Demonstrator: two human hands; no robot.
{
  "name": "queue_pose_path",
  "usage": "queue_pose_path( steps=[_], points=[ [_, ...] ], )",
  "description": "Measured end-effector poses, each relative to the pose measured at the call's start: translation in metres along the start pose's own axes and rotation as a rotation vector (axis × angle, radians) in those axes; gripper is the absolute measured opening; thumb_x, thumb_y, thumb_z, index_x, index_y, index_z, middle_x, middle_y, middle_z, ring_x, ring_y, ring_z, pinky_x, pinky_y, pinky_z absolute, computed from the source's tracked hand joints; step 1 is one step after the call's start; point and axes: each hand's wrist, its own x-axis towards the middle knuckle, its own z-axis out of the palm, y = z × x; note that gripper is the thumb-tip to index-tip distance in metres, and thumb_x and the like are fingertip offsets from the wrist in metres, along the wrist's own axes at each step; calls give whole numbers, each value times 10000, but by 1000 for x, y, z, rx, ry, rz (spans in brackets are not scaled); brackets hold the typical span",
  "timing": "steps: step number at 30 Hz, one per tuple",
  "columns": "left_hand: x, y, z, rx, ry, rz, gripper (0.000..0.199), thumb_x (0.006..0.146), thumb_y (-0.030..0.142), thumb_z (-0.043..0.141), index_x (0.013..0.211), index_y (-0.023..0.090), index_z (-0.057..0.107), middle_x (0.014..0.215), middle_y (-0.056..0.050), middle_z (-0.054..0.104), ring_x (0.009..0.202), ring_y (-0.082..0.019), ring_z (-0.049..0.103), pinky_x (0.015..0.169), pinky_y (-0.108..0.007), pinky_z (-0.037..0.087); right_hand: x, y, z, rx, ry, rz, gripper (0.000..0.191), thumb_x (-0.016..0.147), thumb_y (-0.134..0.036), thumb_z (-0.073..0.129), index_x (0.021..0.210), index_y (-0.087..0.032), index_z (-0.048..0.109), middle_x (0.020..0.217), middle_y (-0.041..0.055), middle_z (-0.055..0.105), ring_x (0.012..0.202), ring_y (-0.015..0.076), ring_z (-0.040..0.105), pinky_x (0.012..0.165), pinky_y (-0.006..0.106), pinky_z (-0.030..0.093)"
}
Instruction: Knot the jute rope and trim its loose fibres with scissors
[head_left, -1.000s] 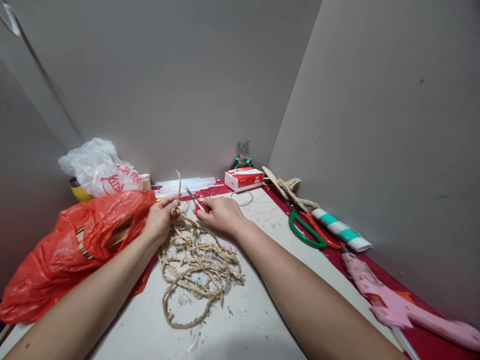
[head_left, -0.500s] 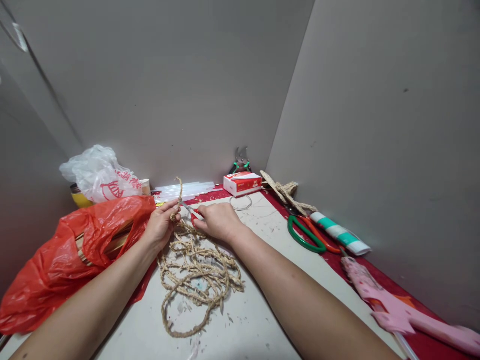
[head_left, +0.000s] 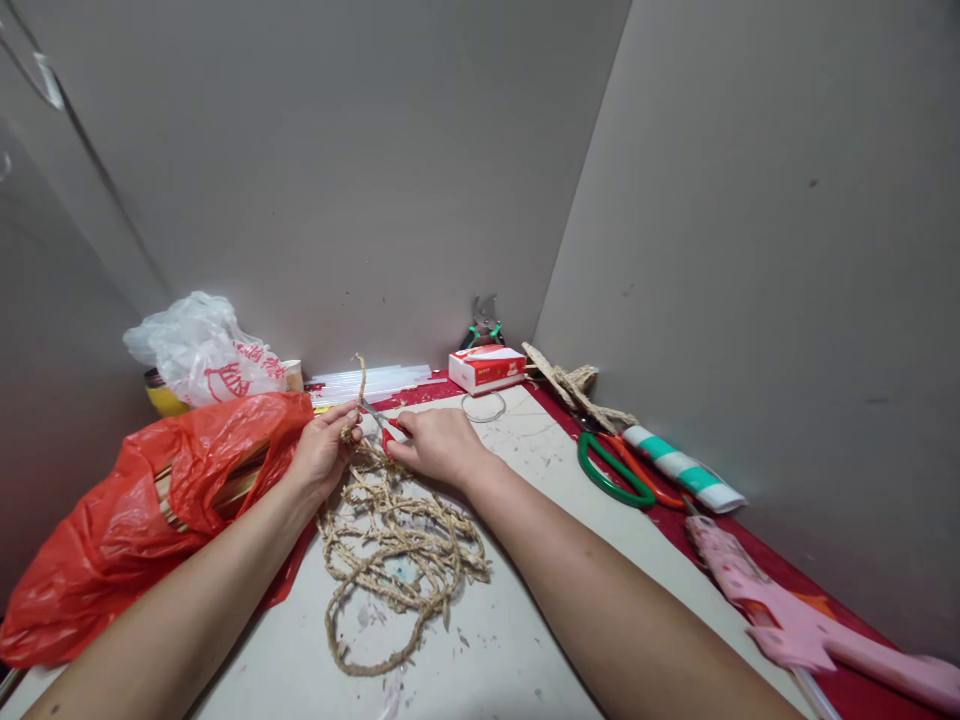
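Observation:
My left hand (head_left: pixel 328 446) is closed on a straw rope (head_left: pixel 409 553), whose short end stands up above the fingers. Red-handled scissors (head_left: pixel 385 432) are in my right hand (head_left: pixel 437 442), their blades slightly apart and reaching to the rope beside my left fingertips. Whether the blades touch the rope is too small to tell. The rest of the rope lies in a loose, rough coil on the white tabletop between my forearms, with loose fibre ends sticking out. Small scraps lie around it.
A red plastic bag (head_left: pixel 191 480) with wooden strips lies at left, a white bag (head_left: pixel 210 355) behind it. Clear sticks (head_left: pixel 375 383), a red-and-white box (head_left: pixel 487 369) and a wire ring (head_left: pixel 484 406) stand or lie at the back. Green-handled scissors (head_left: pixel 615 478) and a pink glue gun (head_left: pixel 787 610) line the right edge.
The scissor handles have spread slightly and my right hand has shifted a little to the right. My left hand keeps its hold on the rope.

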Motion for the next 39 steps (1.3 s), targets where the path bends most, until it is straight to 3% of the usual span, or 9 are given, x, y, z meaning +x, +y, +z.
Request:
queue_pose_path(
  steps=[7,18,26,39],
  points=[
    [-1,1,1,-6,-6,-21,228,672,66,680,900,72,679,665,-14,614,476,-40,501,466,-146,417,3,1,1,2,-21,18,351,906,-407,400,945,-193,674,862,96,720,774,218,648,666,295,384],
    [3,1,-4,-44,-90,-63,245,701,50,661,945,74,657,683,-8,595,483,-29,486,470,-136,407,6,18,17,216,67,184,333,862,-460,440,828,-216,664,731,39,677,641,163,555,543,259,253],
    [0,1,-3,-28,-176,-111,226,701,66,673,921,97,632,700,-11,586,495,-40,487,480,-150,417,5,13,16,337,67,157,427,830,-586,454,749,-207,633,678,24,627,610,141,495,547,248,246],
    [-3,-3,-1,32,-247,-170,249,665,125,740,900,118,658,682,9,570,508,-44,491,517,-175,436,5,9,15,415,119,121,347,857,-478,465,725,-195,615,641,9,612,585,122,487,550,232,270]
  ],
)
